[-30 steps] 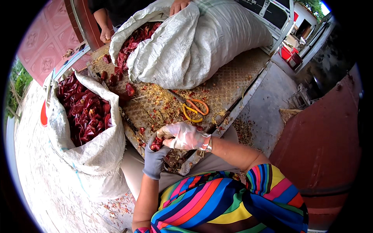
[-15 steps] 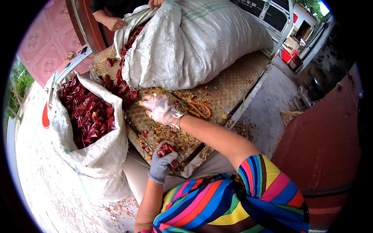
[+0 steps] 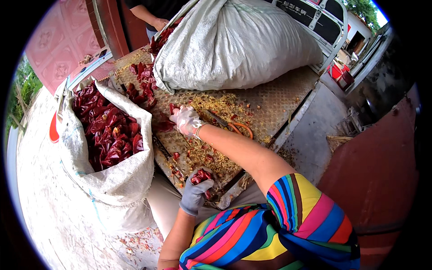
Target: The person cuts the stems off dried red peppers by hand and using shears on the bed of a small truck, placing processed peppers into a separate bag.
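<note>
My left hand (image 3: 194, 194), in a grey glove, is closed round a small bunch of dried red chilies (image 3: 201, 176) near the front edge of the metal platform. Farther forward, my right hand (image 3: 186, 121), in a thin pale patterned glove, has its fingers curled at some dried red chilies (image 3: 165, 123); a red tip shows beside the fingertips. A pair of scissors (image 3: 227, 123) with orange handles lies just right of that hand, among yellow seeds (image 3: 211, 104). Left of both hands stands an open white woven sack (image 3: 110, 182) filled with dried red chilies.
A large bulging white sack (image 3: 243, 49) lies across the back of the metal platform (image 3: 281, 96), loose chilies (image 3: 143, 83) spilling by its mouth. Behind it is another person's arm (image 3: 150, 18). A metal rail (image 3: 337, 40) and red buckets (image 3: 337, 72) stand at the far right.
The other person's hands have shifted at the big sack, whose mouth is raised, and more chilies lie exposed on the platform. My right hand now curls at the chilies; my left keeps its bunch.
</note>
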`<action>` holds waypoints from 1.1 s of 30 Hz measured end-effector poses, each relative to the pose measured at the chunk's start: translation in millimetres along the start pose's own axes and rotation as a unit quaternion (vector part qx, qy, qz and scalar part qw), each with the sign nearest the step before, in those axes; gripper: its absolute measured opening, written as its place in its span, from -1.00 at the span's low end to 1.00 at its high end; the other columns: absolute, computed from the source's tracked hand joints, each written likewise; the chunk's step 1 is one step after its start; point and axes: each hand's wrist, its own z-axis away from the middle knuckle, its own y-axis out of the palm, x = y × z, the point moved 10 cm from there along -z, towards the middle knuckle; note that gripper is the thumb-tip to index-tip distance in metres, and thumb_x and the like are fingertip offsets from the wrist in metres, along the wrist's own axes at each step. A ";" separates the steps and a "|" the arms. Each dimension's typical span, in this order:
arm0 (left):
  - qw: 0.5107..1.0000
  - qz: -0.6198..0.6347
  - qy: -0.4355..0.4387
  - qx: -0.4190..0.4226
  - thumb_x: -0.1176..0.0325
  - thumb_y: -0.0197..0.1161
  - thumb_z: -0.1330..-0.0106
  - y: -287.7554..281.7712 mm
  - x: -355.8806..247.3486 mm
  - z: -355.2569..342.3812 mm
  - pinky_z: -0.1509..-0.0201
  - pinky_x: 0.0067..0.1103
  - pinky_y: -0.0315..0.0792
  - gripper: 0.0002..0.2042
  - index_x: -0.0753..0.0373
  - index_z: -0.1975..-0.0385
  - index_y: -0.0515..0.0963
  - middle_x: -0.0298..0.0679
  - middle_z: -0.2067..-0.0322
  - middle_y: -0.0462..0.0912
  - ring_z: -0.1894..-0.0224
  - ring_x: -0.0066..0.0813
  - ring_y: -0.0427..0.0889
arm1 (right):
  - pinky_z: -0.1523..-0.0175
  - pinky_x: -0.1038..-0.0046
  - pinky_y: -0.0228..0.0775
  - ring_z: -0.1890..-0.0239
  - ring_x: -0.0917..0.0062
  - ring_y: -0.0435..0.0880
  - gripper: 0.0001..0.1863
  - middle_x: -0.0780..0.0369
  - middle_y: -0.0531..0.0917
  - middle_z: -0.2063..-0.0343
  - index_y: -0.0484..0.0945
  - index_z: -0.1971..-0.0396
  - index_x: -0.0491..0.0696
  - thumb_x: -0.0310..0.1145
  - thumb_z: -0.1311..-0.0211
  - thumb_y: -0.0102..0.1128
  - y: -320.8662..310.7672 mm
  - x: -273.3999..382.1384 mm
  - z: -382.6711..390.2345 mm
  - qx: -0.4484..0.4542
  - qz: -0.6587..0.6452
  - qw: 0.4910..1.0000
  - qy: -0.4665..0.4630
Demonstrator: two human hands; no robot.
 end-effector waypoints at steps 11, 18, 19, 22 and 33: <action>0.999 0.027 0.016 -0.019 0.63 0.20 -0.01 15.7 -20.8 3.4 0.15 -0.59 0.44 -0.69 0.28 0.20 0.46 -0.22 0.28 0.57 0.27 -0.46 0.55 | -0.03 0.34 0.42 0.00 0.34 0.53 -0.43 0.21 0.51 -0.03 0.42 -0.09 -0.04 -0.07 -0.11 0.19 -28.4 -54.5 135.8 -0.106 -0.126 0.983 -0.080; 0.998 0.053 0.040 -0.014 0.61 0.19 -0.08 8.5 -34.0 5.1 0.10 -0.42 0.54 -0.69 0.27 0.14 0.44 -0.13 0.18 0.58 0.15 -0.28 0.59 | 0.12 0.40 0.47 0.15 0.34 0.55 -0.50 0.24 0.54 0.05 0.45 -0.10 0.28 0.01 -0.12 0.12 -33.1 -58.7 160.2 -0.144 -0.497 0.844 -0.144; 0.996 0.082 0.035 -0.022 0.60 0.18 -0.09 6.4 -33.6 6.1 0.11 -0.42 0.54 -0.69 0.28 0.13 0.44 -0.11 0.16 0.58 0.14 -0.26 0.59 | 0.15 0.45 0.45 0.19 0.41 0.56 -0.50 0.30 0.56 0.10 0.45 -0.10 0.28 -0.06 -0.09 0.18 -39.1 -57.2 165.2 -0.162 -0.398 0.895 -0.119; 0.991 0.126 0.023 -0.025 0.53 0.13 -0.18 1.3 -29.8 7.1 0.16 -0.41 0.57 -0.68 0.28 0.03 0.43 -0.03 0.06 0.56 0.09 -0.20 0.60 | 0.14 0.47 0.38 0.23 0.53 0.54 -0.40 0.46 0.60 0.23 0.43 -0.09 0.45 -0.12 0.06 0.32 -53.4 -44.0 189.6 -0.278 -0.086 0.952 -0.095; 0.988 0.146 -0.039 -0.024 0.30 0.04 -0.33 -12.4 -27.1 6.8 0.15 -0.33 0.57 -0.60 0.35 -0.11 0.32 -0.03 0.01 0.53 0.01 -0.12 0.57 | -0.07 0.33 0.22 -0.06 0.53 0.45 -0.54 0.48 0.50 -0.04 0.49 0.06 0.60 -0.25 -0.02 0.01 -61.3 -5.8 220.2 -0.367 -0.005 0.910 -0.192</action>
